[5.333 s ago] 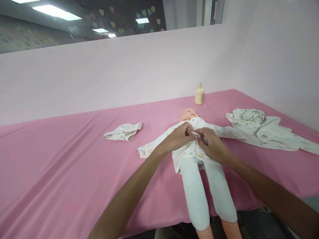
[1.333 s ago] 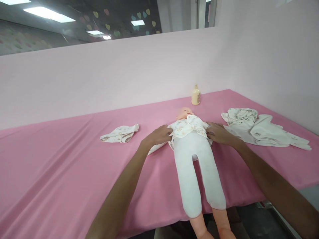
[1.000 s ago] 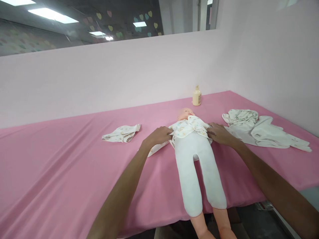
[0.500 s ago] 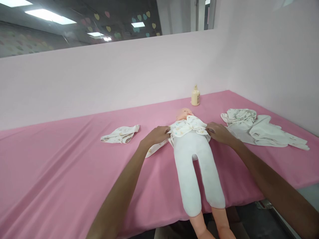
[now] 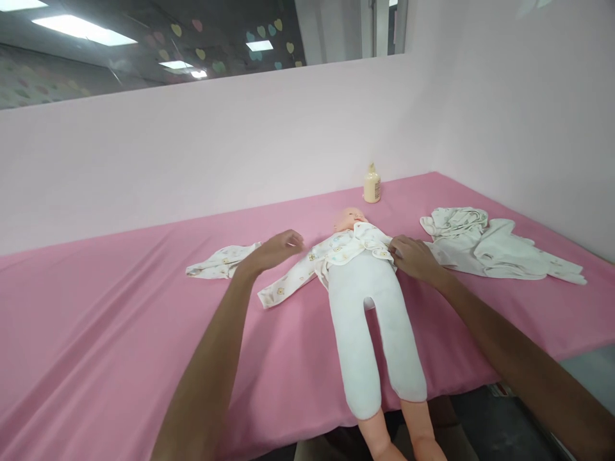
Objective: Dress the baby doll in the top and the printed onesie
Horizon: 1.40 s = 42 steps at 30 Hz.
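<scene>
A baby doll (image 5: 350, 219) lies on its back on the pink sheet (image 5: 120, 307), dressed in a printed white top (image 5: 346, 246) and plain white trousers (image 5: 369, 320). Its bare feet hang over the front edge. My right hand (image 5: 408, 257) rests against the doll's right side at the hem of the top, fingers curled on the cloth. My left hand (image 5: 275, 248) hovers above the sheet left of the doll, fingers loosely apart, holding nothing. The top's empty sleeve (image 5: 283, 287) lies spread below it.
A small printed garment (image 5: 218, 261) lies left of my left hand. A heap of white baby clothes (image 5: 485, 246) sits at the right. A cream bottle (image 5: 371, 184) stands by the pink back wall. The sheet's front edge drops off near the doll's knees.
My left hand has let go of the doll's side and lifted away to the left. The sleeve under it now lies uncovered. My right hand stays at the doll's other side.
</scene>
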Motion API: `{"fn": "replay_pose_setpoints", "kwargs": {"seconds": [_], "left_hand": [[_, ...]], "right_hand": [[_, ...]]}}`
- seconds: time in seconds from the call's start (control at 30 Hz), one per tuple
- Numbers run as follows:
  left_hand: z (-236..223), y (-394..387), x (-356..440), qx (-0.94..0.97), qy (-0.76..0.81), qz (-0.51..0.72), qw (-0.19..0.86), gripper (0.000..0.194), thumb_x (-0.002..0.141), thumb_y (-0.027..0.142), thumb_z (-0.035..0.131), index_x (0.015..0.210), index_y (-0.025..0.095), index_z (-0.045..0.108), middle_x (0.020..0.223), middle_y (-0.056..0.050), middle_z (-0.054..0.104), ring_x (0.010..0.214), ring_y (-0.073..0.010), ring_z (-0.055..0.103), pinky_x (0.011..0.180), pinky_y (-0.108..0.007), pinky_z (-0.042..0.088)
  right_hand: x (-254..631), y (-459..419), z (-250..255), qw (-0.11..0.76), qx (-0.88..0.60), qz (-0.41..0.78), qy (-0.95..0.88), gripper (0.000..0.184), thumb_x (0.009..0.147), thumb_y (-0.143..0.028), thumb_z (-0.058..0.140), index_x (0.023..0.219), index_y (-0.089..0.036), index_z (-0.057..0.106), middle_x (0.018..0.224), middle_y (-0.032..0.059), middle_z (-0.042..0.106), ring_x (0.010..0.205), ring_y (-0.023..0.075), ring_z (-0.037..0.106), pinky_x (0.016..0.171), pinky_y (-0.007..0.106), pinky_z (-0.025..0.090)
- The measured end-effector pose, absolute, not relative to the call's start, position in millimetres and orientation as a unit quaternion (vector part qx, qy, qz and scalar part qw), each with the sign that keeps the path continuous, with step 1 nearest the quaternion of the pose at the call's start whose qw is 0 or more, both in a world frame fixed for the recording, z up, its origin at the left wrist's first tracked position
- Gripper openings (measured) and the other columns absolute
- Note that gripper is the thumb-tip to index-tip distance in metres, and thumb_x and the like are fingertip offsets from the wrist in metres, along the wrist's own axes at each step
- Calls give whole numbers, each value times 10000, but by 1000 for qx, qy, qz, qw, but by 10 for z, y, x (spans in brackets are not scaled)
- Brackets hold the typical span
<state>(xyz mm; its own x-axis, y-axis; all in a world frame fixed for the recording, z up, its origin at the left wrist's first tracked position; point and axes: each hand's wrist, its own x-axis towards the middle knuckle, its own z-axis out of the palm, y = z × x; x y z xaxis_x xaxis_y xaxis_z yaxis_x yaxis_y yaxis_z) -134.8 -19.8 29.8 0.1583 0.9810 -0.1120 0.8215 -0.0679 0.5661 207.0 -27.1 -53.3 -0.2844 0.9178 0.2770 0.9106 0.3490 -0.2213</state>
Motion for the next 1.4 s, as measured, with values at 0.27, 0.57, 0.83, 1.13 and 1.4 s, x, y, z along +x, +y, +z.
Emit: {"fn": "replay_pose_setpoints", "kwargs": {"seconds": [0.27,0.57,0.83,1.13,1.4], "left_hand": [[190,-132,-1462,681,662,225,218,246,806,421,487,914,209,550,993,-45,650,832,-174,638,681,-278,478],[195,-202,-1243,739,620,66,255,327,775,526,503,775,199,521,796,-19,572,670,-144,484,577,-249,358],[198,-202,-1253,743,621,40,246,374,777,567,480,817,197,511,850,-34,553,672,-144,444,569,-253,324],[173,-184,-1259,741,626,32,241,375,776,574,468,773,199,464,852,-38,561,670,-148,463,567,-257,319],[233,-241,-1663,672,734,37,93,189,691,377,498,623,206,454,701,-61,566,743,-260,552,664,-362,397]], "right_hand": [[2078,-247,-584,183,-569,1,-802,143,903,-253,414,863,-203,541,1013,58,634,894,213,573,786,350,344],[2076,-241,-594,188,-568,5,-801,117,886,-239,425,851,-206,532,1024,58,628,909,222,569,805,357,356],[2064,-252,-577,186,-574,9,-797,123,892,-248,424,857,-206,534,1027,64,627,914,225,568,797,362,359],[2064,-255,-580,186,-575,10,-797,120,893,-247,427,857,-207,535,1012,62,623,903,221,567,800,362,357],[2068,-262,-560,182,-572,5,-799,129,895,-234,423,886,-204,548,1037,69,625,939,223,568,809,349,352]]}}
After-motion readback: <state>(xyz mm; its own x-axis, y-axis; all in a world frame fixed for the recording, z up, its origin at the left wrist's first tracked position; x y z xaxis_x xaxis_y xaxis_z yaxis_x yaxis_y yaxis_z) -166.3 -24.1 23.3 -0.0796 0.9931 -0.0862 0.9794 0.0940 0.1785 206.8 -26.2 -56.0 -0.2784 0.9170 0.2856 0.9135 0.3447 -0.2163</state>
